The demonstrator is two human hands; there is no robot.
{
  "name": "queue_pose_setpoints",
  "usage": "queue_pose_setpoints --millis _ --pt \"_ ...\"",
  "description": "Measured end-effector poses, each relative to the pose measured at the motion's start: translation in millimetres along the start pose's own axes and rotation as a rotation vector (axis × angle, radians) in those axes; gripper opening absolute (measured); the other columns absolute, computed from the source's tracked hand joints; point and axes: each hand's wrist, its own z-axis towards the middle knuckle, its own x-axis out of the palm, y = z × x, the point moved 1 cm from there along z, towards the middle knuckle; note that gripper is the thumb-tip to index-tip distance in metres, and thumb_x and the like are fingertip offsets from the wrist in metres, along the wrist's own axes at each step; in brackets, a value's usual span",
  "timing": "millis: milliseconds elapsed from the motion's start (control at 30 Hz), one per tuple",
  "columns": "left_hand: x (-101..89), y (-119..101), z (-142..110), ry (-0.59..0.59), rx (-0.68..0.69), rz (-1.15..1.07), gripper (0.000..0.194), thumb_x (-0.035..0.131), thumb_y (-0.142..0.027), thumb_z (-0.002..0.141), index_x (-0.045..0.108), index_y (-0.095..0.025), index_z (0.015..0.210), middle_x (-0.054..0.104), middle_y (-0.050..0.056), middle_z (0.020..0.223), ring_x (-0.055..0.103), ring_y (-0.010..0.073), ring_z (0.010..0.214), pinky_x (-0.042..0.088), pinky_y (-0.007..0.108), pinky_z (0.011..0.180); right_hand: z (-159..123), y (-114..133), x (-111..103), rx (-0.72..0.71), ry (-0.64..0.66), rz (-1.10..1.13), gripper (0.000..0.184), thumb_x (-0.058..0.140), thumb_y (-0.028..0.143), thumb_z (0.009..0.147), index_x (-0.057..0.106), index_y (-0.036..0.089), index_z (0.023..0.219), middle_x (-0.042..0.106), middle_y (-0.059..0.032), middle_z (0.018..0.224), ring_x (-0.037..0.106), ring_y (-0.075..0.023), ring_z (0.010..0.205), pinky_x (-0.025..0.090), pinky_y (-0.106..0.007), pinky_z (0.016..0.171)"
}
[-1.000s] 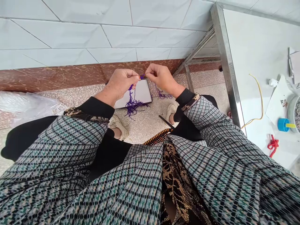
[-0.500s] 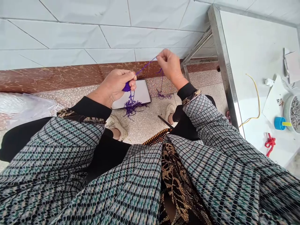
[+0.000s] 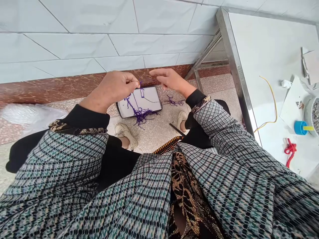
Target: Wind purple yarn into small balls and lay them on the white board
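Observation:
My left hand [image 3: 113, 87] is closed, thumb and finger pinching purple yarn [image 3: 143, 93] just above a shallow white box [image 3: 153, 99] with dark edges. Loose strands hang below the fingertips. A tangle of the same purple yarn [image 3: 142, 117] lies over the near edge of the box. To the right, my right hand [image 3: 170, 79] is raised with its fingers stretched out and apart, a short gap from the left fingertips; I see nothing in it. The palm side of my left hand is hidden.
More purple yarn [image 3: 173, 101] lies on the speckled floor beside the box. A clear plastic bag [image 3: 32, 114] rests at left. The white, metal-framed table [image 3: 249, 49] at right carries a yellow cord [image 3: 274, 99], a blue cap [image 3: 300, 127] and a red knotted cord [image 3: 289, 149].
My right hand has let go of the stretched yarn, moved left and lower, and opened. My left hand has turned palm down; the wound purple bundle seen under it earlier no longer shows.

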Motion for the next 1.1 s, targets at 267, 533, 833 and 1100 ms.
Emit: queue_pose_setpoints --millis 267,533,833,1100 --pt "1.1 5 4 0.114 0.079 -0.009 0.030 0.058 -0.016 0.103 0.068 -0.018 0.075 0.065 0.002 0.072 0.053 0.0139 0.071 0.040 0.033 0.078 8 27 32 -0.107 0.258 0.280 0.058 0.067 0.065 0.126 0.062 0.017 0.093 0.060 0.0062 0.071 0.047 -0.0050 0.053 0.038 -0.015 0.054" --pt "4.9 9 1 0.105 0.076 -0.107 0.041 0.060 -0.019 0.104 0.063 -0.022 0.063 0.064 0.003 0.065 0.052 0.0157 0.064 0.041 0.035 0.075 4 37 24 -0.116 0.170 0.048 0.047 0.068 0.038 0.128 0.069 0.014 0.088 0.050 0.0082 0.067 0.042 -0.0090 0.065 0.032 -0.022 0.063" --pt "4.2 17 3 0.163 0.163 -0.236 0.016 0.071 -0.032 0.094 0.078 -0.022 0.083 0.062 0.003 0.067 0.054 0.0199 0.070 0.043 0.037 0.079 -6 44 20 -0.143 0.133 0.109 0.023 0.063 0.008 0.108 0.074 0.013 0.089 0.046 0.0086 0.066 0.036 -0.0087 0.062 0.031 -0.022 0.061" --pt "-10.0 0 -12 0.012 0.099 -0.328 0.026 0.069 -0.018 0.097 0.069 -0.022 0.071 0.056 -0.001 0.061 0.048 0.0159 0.066 0.038 0.035 0.076 -13 56 10 -0.025 0.138 0.286 0.030 0.052 0.002 0.103 0.059 0.017 0.078 0.054 0.0063 0.065 0.031 -0.0063 0.046 0.025 -0.021 0.046"
